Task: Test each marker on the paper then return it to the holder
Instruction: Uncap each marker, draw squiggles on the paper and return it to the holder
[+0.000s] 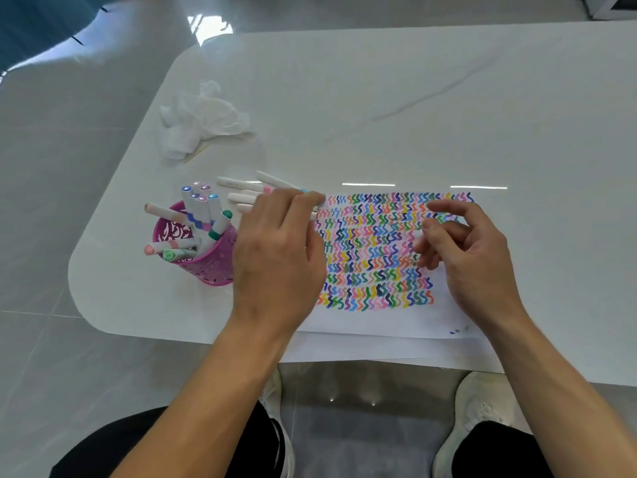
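Note:
A purple perforated holder stands at the table's left front with several capped white markers sticking out of it. More loose markers lie on the table just behind it. My left hand reaches over this loose pile, and its fingertips curl round one white marker whose end shows beside the fingers. The paper, covered in rows of coloured squiggles, lies in front of me. My right hand hovers over the paper's right part with loosely curled fingers and holds nothing.
A crumpled white tissue with a thin wooden stick lies at the back left. The white marble table has a rounded left corner, and its front edge runs just under the paper. My knees and a white shoe show below.

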